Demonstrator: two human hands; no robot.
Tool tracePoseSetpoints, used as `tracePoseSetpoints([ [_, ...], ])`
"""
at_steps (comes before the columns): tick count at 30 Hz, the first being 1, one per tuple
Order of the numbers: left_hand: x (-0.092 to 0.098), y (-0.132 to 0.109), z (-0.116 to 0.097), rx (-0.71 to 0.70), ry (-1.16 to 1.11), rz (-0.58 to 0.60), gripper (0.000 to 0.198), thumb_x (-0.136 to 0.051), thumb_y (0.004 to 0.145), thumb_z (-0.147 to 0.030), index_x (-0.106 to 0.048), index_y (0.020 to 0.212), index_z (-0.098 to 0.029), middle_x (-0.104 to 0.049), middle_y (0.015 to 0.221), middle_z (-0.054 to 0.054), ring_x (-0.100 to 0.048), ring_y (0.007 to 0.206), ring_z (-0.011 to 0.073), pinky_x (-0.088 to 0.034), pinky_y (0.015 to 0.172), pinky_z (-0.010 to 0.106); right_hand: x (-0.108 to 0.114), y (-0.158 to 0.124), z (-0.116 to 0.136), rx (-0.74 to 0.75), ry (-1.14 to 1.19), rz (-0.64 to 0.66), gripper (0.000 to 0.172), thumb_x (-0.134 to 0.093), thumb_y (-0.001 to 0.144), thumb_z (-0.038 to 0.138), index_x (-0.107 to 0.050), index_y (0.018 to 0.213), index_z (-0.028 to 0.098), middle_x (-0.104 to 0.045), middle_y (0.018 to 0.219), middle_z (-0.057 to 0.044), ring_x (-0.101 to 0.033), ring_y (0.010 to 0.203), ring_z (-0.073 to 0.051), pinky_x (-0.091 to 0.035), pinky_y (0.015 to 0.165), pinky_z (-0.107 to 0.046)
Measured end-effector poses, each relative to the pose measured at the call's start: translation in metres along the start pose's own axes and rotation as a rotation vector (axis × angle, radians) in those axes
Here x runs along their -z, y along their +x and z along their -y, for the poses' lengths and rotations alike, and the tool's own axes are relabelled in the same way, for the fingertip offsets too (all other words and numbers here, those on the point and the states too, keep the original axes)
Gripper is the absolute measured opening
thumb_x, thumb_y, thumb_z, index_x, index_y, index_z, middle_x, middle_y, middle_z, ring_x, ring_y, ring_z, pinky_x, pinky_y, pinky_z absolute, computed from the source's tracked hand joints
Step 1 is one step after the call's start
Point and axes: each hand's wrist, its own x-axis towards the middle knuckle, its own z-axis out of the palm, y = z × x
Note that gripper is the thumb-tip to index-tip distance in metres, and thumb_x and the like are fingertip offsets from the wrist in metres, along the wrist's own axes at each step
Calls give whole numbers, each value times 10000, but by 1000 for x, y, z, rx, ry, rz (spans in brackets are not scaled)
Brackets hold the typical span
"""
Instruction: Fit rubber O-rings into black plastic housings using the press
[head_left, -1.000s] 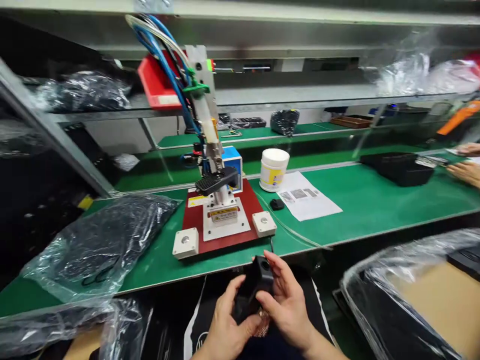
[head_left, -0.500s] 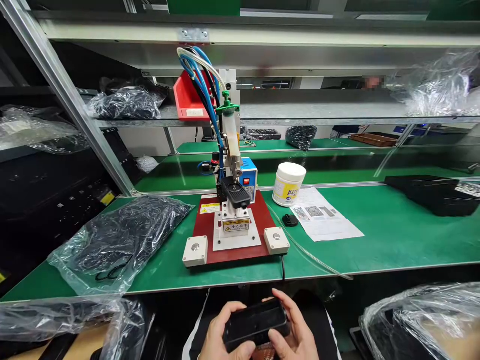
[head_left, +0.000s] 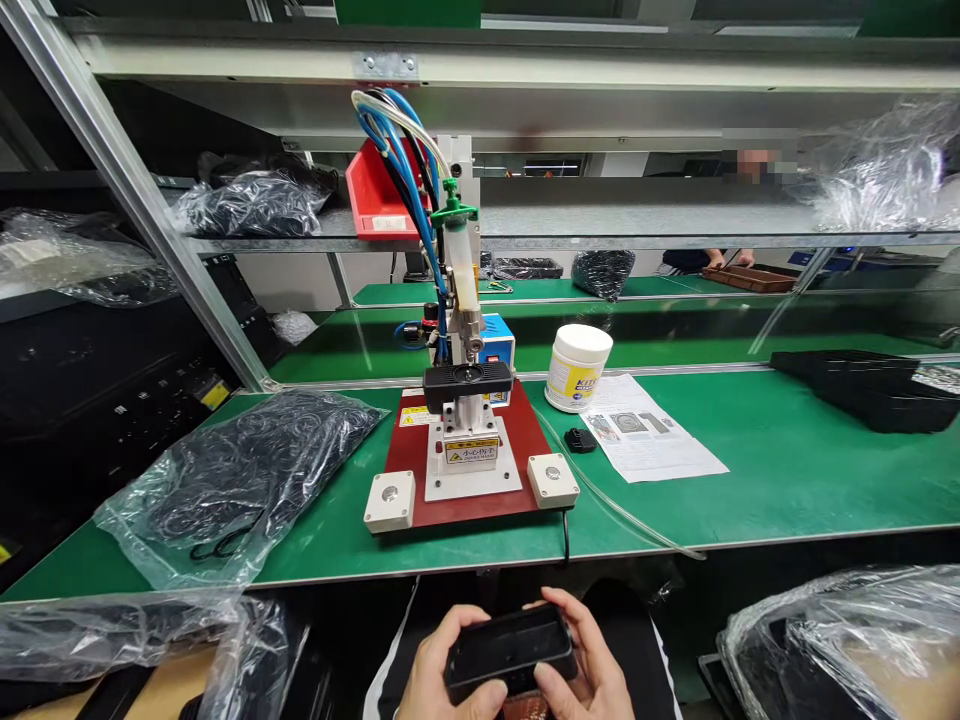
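Head view: pinched the left end of an open-topped black housing (head_left: 510,648) with the left hand (head_left: 441,668); found the black part (head_left: 469,383) on the machine (head_left: 465,285) turned crosswise from its slant, likely mid-cycle; kept the black housing between front thumbs and rear fingers; pinched its right end with the right hand (head_left: 591,662).
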Motion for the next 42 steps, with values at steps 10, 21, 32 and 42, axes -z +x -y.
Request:
tracePoseSetpoints([
  [10,2,0,-4,5,10,71,672,-609,668,-746,-588,1063,-203,-648,908,62,-598,806,203,-498,716,276,0,-1,0,-6,-36,31,614,-763,665,552,-549,1174,282,-675,1014,-69,-673,948,-239,-538,825,-291],
  [21,2,2,-10,4,41,80,614,-593,660,-730,-580,981,-207,-626,811,36,-554,726,170,-454,649,236,-2,-2,4,-33,-30,25,573,-770,648,557,-559,1117,305,-665,944,-43,-674,844,-223,-543,750,-283],
  [32,5,1,-14,31,86,81,626,-585,662,-738,-589,996,-209,-649,853,48,-586,767,201,-463,689,268,5,1,9,-77,-115,140,612,-710,698,600,-521,1169,258,-646,953,-73,-652,903,-233,-530,725,-270],
  [42,46,25,-55,-213,87,23,584,-648,741,-617,-508,1157,-232,-614,1025,63,-598,877,215,-484,769,292,10,32,61,65,-292,440,606,-699,773,477,-496,1297,250,-522,1343,-135,-535,1231,-272,-419,1048,-384],
])
